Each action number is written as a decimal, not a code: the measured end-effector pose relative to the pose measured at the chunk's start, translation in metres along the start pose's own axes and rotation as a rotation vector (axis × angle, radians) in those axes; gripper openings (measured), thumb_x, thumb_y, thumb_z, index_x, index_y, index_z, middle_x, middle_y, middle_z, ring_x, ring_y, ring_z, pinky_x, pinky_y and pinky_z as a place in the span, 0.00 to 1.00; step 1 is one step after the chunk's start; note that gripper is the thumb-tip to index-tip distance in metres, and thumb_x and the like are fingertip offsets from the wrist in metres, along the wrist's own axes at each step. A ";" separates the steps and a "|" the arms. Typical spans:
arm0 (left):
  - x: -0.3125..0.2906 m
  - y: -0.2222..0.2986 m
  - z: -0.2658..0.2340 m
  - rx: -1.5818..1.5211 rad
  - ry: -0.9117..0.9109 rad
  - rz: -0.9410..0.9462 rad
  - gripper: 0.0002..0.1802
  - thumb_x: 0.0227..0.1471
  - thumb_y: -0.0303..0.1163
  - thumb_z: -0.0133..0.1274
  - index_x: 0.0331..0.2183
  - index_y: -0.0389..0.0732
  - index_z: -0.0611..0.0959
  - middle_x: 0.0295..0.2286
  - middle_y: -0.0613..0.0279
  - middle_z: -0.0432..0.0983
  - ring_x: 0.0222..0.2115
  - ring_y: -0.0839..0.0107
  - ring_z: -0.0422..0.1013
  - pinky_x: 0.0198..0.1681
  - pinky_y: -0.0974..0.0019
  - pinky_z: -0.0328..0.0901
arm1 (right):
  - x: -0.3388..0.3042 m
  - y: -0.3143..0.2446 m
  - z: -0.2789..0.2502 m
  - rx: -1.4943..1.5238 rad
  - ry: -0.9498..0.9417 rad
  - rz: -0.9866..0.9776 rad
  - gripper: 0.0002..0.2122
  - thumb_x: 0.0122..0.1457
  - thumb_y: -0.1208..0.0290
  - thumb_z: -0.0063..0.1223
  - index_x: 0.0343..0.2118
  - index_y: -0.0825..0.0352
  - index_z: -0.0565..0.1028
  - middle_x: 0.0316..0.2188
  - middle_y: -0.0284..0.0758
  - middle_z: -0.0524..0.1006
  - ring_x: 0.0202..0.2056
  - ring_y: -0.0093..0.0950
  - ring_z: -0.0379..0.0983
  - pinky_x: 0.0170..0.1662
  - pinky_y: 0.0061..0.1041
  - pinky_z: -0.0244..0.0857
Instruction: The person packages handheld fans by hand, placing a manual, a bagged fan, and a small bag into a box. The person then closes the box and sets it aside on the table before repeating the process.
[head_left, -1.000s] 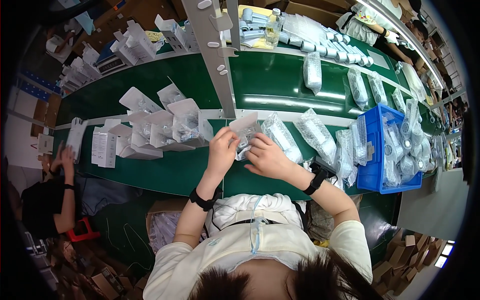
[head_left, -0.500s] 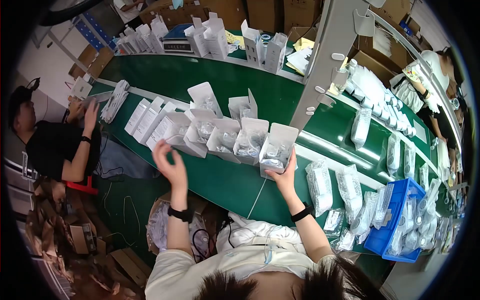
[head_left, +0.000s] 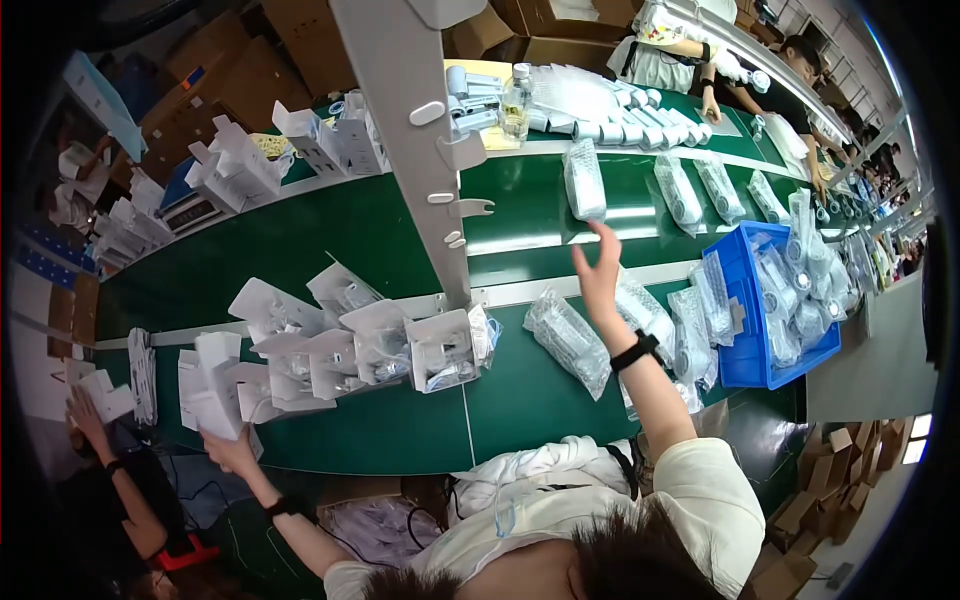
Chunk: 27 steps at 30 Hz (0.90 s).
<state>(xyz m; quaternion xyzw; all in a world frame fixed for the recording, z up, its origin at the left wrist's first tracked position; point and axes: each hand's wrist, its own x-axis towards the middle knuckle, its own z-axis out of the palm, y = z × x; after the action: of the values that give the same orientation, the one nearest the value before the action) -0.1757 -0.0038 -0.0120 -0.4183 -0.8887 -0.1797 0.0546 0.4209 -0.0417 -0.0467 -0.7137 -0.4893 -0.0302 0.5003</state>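
Note:
My left hand (head_left: pixel 232 452) grips the lower end of a white box (head_left: pixel 214 398) at the left end of the near row. My right hand (head_left: pixel 600 272) holds nothing. Its fingers are apart, and the fingertips come close to a bubble-wrapped item (head_left: pixel 584 182) on the green surface beyond the rail; whether they touch cannot be made out. To the right of my left hand stand several open white boxes with clear-bagged parts inside, the rightmost box (head_left: pixel 440 352) among them. Another bubble-wrapped item (head_left: pixel 568 342) lies below my right hand.
A blue bin (head_left: pixel 735 350) full of bubble-wrapped items stands at the right. A grey metal post (head_left: pixel 405 150) rises between the boxes and the far side. A clear bottle (head_left: pixel 516 105) stands at the back. Co-workers' hands show at far left and far right.
The view has swung right. My right hand has let go of the rightmost open box and reached out to the right. My left hand, open before, now holds a white box.

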 end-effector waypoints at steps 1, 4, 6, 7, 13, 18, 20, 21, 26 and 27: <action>0.000 -0.039 0.001 -0.154 0.179 0.122 0.52 0.24 0.34 0.65 0.52 0.38 0.56 0.47 0.44 0.58 0.46 0.48 0.58 0.46 0.47 0.54 | 0.030 0.016 0.006 -0.121 0.068 0.059 0.25 0.44 0.68 0.55 0.47 0.66 0.63 0.44 0.42 0.65 0.50 0.38 0.55 0.53 0.35 0.49; -0.059 -0.077 -0.028 -0.686 0.365 0.265 0.55 0.25 0.37 0.66 0.53 0.38 0.53 0.50 0.47 0.53 0.49 0.53 0.56 0.48 0.51 0.55 | 0.105 0.065 0.046 -0.355 0.093 0.085 0.28 0.45 0.66 0.55 0.51 0.62 0.60 0.45 0.42 0.64 0.52 0.39 0.52 0.51 0.41 0.50; -0.124 -0.064 -0.066 -0.720 0.252 0.453 0.52 0.27 0.35 0.65 0.53 0.35 0.55 0.51 0.50 0.53 0.50 0.60 0.55 0.51 0.60 0.52 | 0.133 0.079 0.068 -0.655 -0.057 0.450 0.32 0.45 0.64 0.55 0.54 0.60 0.54 0.44 0.43 0.65 0.50 0.41 0.57 0.49 0.44 0.52; -0.156 -0.053 -0.074 -0.756 0.114 0.437 0.56 0.26 0.37 0.65 0.54 0.36 0.51 0.51 0.50 0.51 0.50 0.58 0.54 0.51 0.58 0.52 | 0.139 0.088 0.073 -0.648 -0.058 0.443 0.32 0.45 0.64 0.55 0.54 0.60 0.54 0.44 0.43 0.65 0.50 0.41 0.57 0.49 0.44 0.52; -0.255 -0.008 -0.031 -0.668 -0.839 0.401 0.61 0.19 0.38 0.67 0.54 0.38 0.49 0.49 0.52 0.52 0.49 0.60 0.55 0.51 0.57 0.52 | 0.131 0.119 0.057 0.321 -0.491 0.933 0.32 0.43 0.76 0.52 0.53 0.65 0.53 0.40 0.40 0.69 0.40 0.37 0.69 0.43 0.37 0.62; -0.280 0.162 -0.069 -0.878 -0.887 0.905 0.69 0.17 0.39 0.70 0.54 0.36 0.41 0.48 0.47 0.46 0.51 0.56 0.49 0.51 0.56 0.50 | 0.043 0.024 -0.045 1.289 -0.450 0.856 0.31 0.36 0.87 0.47 0.49 0.67 0.57 0.37 0.35 0.69 0.39 0.29 0.68 0.45 0.27 0.62; -0.301 0.193 -0.060 -0.751 -0.753 0.848 0.67 0.20 0.37 0.69 0.54 0.36 0.39 0.48 0.46 0.46 0.51 0.53 0.49 0.51 0.55 0.50 | -0.008 -0.015 -0.094 1.341 -0.400 0.732 0.33 0.33 0.87 0.47 0.50 0.69 0.59 0.40 0.36 0.69 0.42 0.31 0.67 0.44 0.28 0.63; -0.309 0.200 -0.058 -0.753 -0.767 0.855 0.67 0.20 0.37 0.69 0.54 0.36 0.39 0.48 0.46 0.46 0.51 0.53 0.49 0.51 0.55 0.50 | -0.034 -0.025 -0.113 1.262 -0.411 0.753 0.34 0.32 0.88 0.47 0.50 0.68 0.58 0.42 0.36 0.69 0.44 0.31 0.66 0.46 0.29 0.62; -0.319 0.211 -0.052 -0.654 -0.745 1.136 0.59 0.24 0.37 0.67 0.52 0.33 0.46 0.46 0.45 0.51 0.48 0.49 0.50 0.51 0.55 0.47 | -0.108 -0.056 -0.127 1.095 -0.349 0.814 0.36 0.33 0.87 0.47 0.52 0.68 0.55 0.47 0.36 0.65 0.48 0.31 0.62 0.49 0.28 0.57; -0.310 0.211 -0.051 -0.694 -0.745 1.247 0.57 0.25 0.37 0.67 0.52 0.33 0.49 0.46 0.46 0.51 0.49 0.49 0.50 0.51 0.55 0.49 | -0.111 -0.054 -0.126 1.116 -0.271 0.845 0.36 0.34 0.86 0.47 0.53 0.67 0.54 0.48 0.36 0.64 0.48 0.31 0.62 0.50 0.28 0.56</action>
<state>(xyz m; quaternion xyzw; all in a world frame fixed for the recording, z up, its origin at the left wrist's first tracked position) 0.1823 -0.1227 0.0165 -0.8629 -0.3450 -0.2308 -0.2881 0.3802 -0.2082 -0.0064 -0.4770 -0.1712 0.5105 0.6946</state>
